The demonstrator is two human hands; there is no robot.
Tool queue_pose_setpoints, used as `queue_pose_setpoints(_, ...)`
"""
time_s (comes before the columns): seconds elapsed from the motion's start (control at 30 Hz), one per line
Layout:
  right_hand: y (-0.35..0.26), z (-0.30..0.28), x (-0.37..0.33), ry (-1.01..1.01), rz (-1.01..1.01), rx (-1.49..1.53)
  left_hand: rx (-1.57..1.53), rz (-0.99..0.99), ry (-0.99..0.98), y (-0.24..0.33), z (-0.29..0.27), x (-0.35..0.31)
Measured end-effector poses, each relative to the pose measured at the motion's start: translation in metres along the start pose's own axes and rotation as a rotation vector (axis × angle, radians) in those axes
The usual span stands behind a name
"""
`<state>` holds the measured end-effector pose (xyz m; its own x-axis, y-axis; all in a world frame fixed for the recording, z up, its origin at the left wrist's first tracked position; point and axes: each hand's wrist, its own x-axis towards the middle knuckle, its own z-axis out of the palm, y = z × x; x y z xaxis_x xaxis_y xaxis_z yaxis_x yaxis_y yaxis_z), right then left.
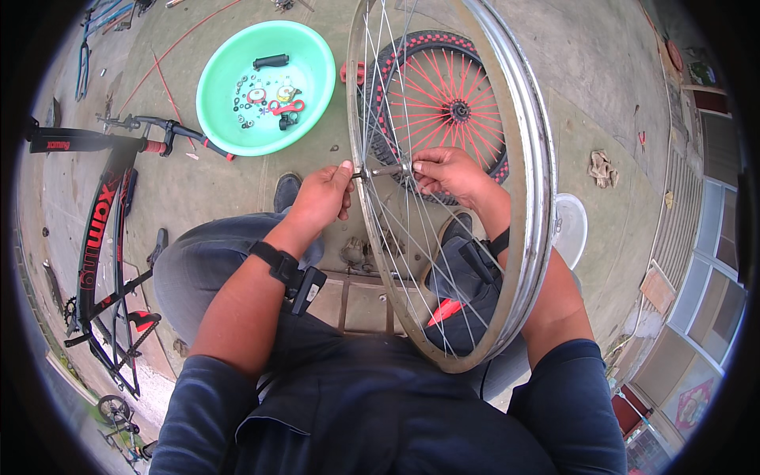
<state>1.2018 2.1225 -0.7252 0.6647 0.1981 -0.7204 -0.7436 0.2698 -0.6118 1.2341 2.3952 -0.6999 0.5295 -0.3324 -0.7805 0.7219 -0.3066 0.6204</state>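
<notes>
A bare bicycle wheel without a tyre stands upright between my arms, its silver rim (529, 150) rising past the top of the view. Thin metal spokes run to a narrow hub (386, 170) in its middle. On the hub's left side, my left hand (321, 194) pinches the dark axle end between thumb and fingers. My right hand (453, 176) has its fingers closed at the hub's right end, with my forearm passing behind the rim. Whether a small part sits in the right fingertips cannot be made out.
Ahead lies a second wheel with red spokes and a black-and-red tyre (385, 63). A mint-green basin (212, 87) holds small parts. A black-and-red bicycle frame (101, 207) stands left; a white basin (576, 226) and crumpled cloth (603, 169) lie right. A wooden box (366, 307) sits between my legs.
</notes>
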Motion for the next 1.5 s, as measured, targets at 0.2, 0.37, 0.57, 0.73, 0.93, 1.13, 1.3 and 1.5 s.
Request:
queue_pose_setpoints(0.2,-0.005,0.005,-0.005,0.029,-0.009,-0.238,-0.026,0.131,0.082,0.000,0.007,-0.004)
queue_pose_setpoints(0.37,0.001,-0.004,0.001,-0.012,0.030,-0.074,0.042,0.116,0.049,-0.001,0.004,-0.002)
queue_pose_setpoints(0.57,-0.003,0.002,-0.002,0.041,0.030,-0.188,-0.008,-0.013,0.008,0.002,0.001,-0.002)
queue_pose_setpoints(0.73,-0.009,0.011,-0.007,0.072,0.020,-0.284,0.007,0.096,0.074,0.001,0.006,-0.004)
queue_pose_setpoints(0.93,-0.008,0.007,-0.005,0.040,0.036,-0.208,0.030,0.045,0.021,0.002,0.002,-0.003)
queue_pose_setpoints(1.13,-0.006,0.006,-0.004,0.052,0.038,-0.201,0.009,0.018,0.021,0.002,0.000,-0.002)
queue_pose_setpoints(1.3,-0.003,0.002,-0.003,0.016,0.008,-0.173,0.043,0.135,0.032,-0.002,0.003,-0.002)
queue_pose_setpoints(1.5,0.001,-0.005,0.002,-0.027,0.058,-0.002,0.038,0.100,0.008,-0.002,0.002,-0.001)
